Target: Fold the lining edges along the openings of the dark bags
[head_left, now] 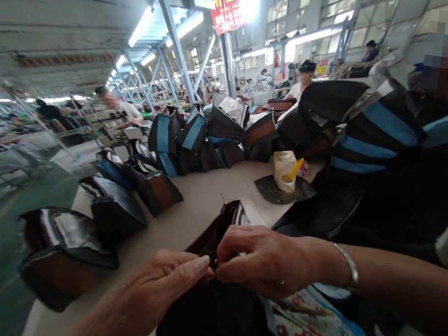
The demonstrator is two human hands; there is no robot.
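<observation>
"Brown, that bag piece [217,228]; where is it?"

"Straight in front of me, at the near side of the pale table [194,200]. My left hand [171,274] has thumb and finger pressed together on its edge; my right hand [263,260], fingers curled in, pinches just beside (whatever tiny bit sits between the tips, I can't make out)."

"Which step is this?"

"Working that edge by fingertip, I'd judge. The next move seems to call for a steady left pinch and fine right-hand pressure."

"And farther out?"

"A yellow tool [297,168] leaning at a pale container [284,164], then blue-striped bag pieces [192,137]."
</observation>
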